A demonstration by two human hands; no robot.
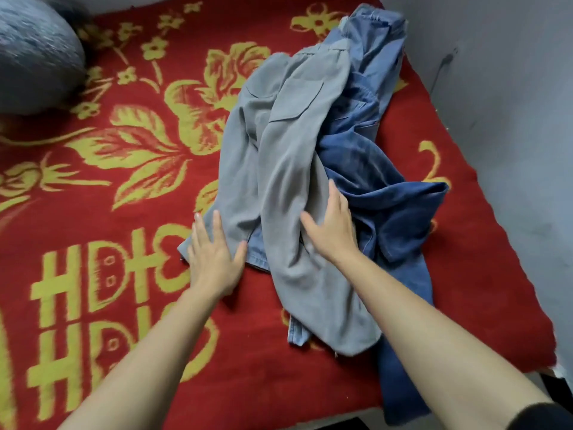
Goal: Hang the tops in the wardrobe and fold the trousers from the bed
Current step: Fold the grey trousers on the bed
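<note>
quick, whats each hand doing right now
Left hand: open, flat at the edge of the grey garment.
Right hand: open, flat on the grey garment, gripping nothing.

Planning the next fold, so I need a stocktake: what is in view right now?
grey trousers: one, grey, crumpled on top of the pile, mid-bed
denim garments: count unclear, light and dark blue, under and right of the grey trousers
blanket: one, red with yellow flowers, covering the bed
cushion: one, grey-blue, far left corner
wall: grey, along the right
left hand: flat at the pile's left edge
right hand: flat on the pile
</note>
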